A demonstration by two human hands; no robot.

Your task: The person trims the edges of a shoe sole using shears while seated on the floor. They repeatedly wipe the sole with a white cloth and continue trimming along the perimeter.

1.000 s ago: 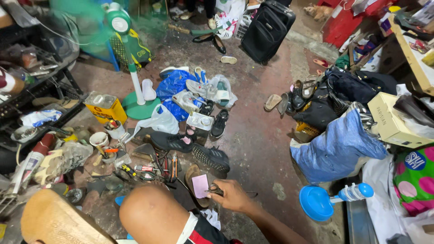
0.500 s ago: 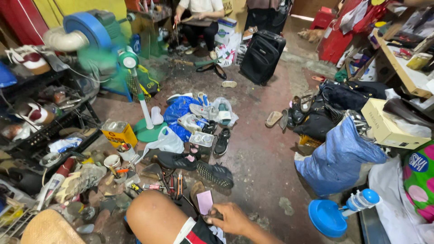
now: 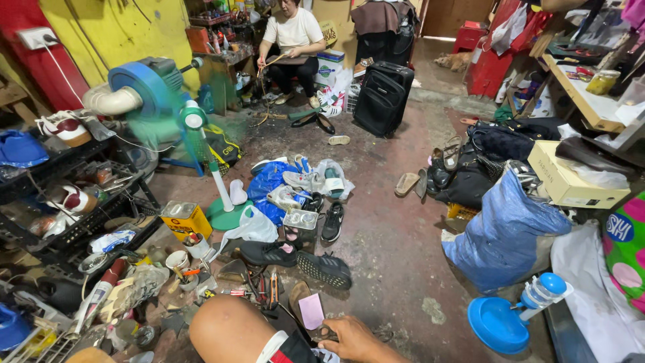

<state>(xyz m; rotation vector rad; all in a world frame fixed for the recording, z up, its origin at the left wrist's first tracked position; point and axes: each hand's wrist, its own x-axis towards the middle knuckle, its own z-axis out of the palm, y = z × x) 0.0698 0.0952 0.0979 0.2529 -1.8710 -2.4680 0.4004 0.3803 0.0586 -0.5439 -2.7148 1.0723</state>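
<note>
One of the hands point(image 3: 353, 339) at bottom edge, grip unclear, beside pink sole point(image 3: 311, 310), bare floor point(image 3: 390, 255) rightward

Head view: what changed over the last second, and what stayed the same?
The camera tilted up, bringing the blue blower, the seated person and the black suitcase into frame. The one visible hand, which cannot be told left from right, stayed low on the floor clutter beside the pink sole piece. The shoes did not move.

Looks like a cramped shoe repair workshop: loose shoes point(image 3: 295, 254) and hand tools point(image 3: 259, 290) litter the concrete floor point(image 3: 396, 242), plus a glue tin point(image 3: 186, 219), blower machine point(image 3: 144, 87).
</note>
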